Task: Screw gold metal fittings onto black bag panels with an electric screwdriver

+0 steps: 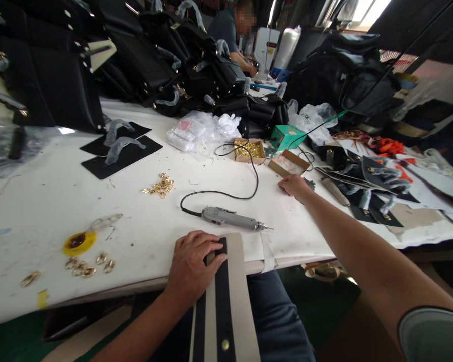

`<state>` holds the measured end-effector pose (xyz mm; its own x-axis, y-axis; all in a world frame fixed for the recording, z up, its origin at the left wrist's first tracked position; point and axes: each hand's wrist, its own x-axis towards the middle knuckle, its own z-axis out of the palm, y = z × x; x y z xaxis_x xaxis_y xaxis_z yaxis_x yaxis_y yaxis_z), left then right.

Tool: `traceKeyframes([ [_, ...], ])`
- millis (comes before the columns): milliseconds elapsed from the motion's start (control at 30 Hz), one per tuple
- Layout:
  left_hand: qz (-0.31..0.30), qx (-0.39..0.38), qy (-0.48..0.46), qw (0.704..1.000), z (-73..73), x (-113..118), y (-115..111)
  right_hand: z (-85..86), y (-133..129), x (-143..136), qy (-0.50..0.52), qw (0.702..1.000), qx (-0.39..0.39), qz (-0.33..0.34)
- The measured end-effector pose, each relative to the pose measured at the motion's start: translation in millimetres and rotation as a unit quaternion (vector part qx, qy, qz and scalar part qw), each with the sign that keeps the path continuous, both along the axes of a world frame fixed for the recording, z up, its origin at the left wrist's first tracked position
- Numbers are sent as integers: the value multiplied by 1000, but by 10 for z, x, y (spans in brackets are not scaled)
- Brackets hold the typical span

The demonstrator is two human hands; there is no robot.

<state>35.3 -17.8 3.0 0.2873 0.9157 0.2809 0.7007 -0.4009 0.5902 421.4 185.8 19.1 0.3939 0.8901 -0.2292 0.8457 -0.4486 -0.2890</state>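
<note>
**Two-handed work at a table (147,226) with a cream panel (238,281)**

The cream panel carries two dark strips (223,301); its far end lies at the table's front edge and its near part extends over the person's lap. A gold stud (225,345) is set in the right-hand strip. The hands are well apart. The left hand (194,261) lies palm down across the panel's far end, fingers and thumb reaching the strips; whether it grips or merely presses cannot be told. The right hand (295,186), fingers bent, is at the table surface just in front of a shallow cardboard box (302,162) of pale pieces; its fingertips are too indistinct to show whether anything is held. Between the hands, an electric screwdriver (230,218) lies on its side, its bit pointing right. Farther back stands an open carton (251,160) of gold-coloured hardware, near a green box (287,136). Loose gold-coloured fittings (163,187) lie to the left.
</note>
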Motion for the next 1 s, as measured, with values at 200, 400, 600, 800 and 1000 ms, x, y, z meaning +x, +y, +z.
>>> traceKeyframes([
  [200, 0, -11, -10, 1000, 9, 2, -7, 28, -108, -47, -58, 998, 28, 23],
  [400, 0, -8, -12, 1000, 23, 3, -9, 117, -245, -156, -137, 988, 35, 62],
  [600, 1, -8, -11, 1000, 4, -3, -17, 178, -259, -188, -145, 982, 15, 118],
  [800, 3, -10, -12, 1000, 21, 2, -16, 229, -139, -155, -136, 982, -18, 129],
  [1000, 6, -10, -14, 1000, 25, 7, -18, 203, -136, -240, -185, 969, -4, 164],
])
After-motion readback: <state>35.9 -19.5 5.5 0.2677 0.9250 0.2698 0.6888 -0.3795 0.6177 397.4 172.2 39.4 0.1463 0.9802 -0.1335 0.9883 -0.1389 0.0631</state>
